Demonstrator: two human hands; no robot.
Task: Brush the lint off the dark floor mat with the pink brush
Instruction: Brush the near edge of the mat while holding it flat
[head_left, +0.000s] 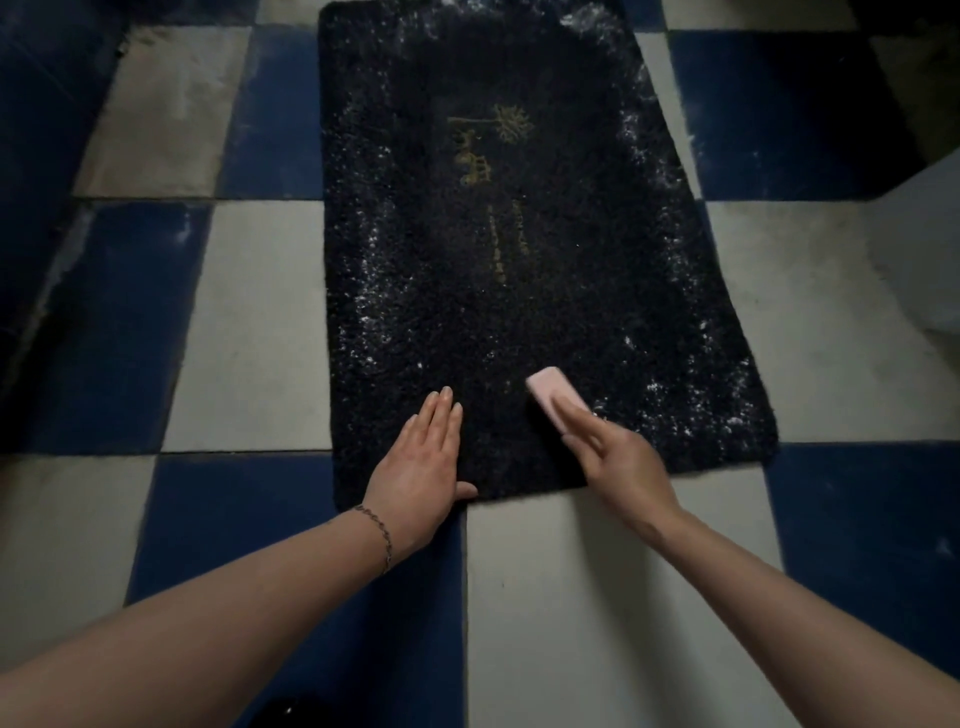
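Observation:
A dark shaggy floor mat (519, 249) lies lengthwise on the tiled floor, with a faint gold pattern in its middle and white lint speckled along both long sides and the far end. My left hand (421, 462) lies flat with straight fingers on the mat's near left corner. My right hand (618, 457) holds the pink brush (553, 394) with fingers stretched along its top, the brush resting on the mat near the front edge. The brush's bristle side is hidden.
The floor is a checkerboard of blue and off-white tiles (260, 332). A pale object (919, 249) stands at the right edge beside the mat. A dark step or wall (36, 156) runs along the left.

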